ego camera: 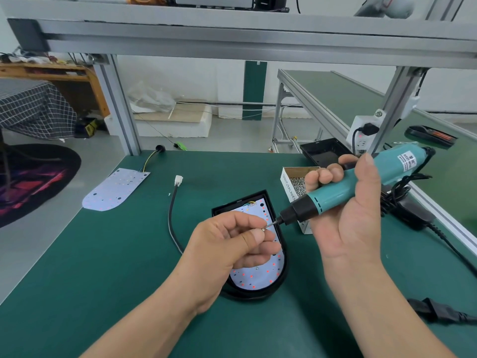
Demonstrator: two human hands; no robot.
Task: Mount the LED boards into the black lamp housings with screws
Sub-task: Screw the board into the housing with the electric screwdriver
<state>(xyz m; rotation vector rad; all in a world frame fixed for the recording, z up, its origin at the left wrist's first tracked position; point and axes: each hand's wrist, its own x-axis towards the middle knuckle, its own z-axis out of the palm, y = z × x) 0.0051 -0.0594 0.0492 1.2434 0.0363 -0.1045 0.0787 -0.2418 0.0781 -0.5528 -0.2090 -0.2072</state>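
Note:
A black lamp housing [281, 277] lies on the green mat with a white LED board [258, 277] seated inside it, red dots showing. Above it my left hand [227, 244] pinches a small screw [262, 229] between thumb and fingers. My right hand [348, 202] grips a teal electric screwdriver [343, 189], whose bit tip [271, 224] points at the screw and nearly touches it. My left hand hides the middle of the board. A second loose LED board [116, 189] lies at the far left of the mat.
A white box of screws [296, 184] stands beside the housing on the right. A second, empty black housing [322, 151] sits behind it. A black cable with a white connector [178, 180] runs left of the housing. Power cords [438, 310] and an outlet [364, 133] lie at the right.

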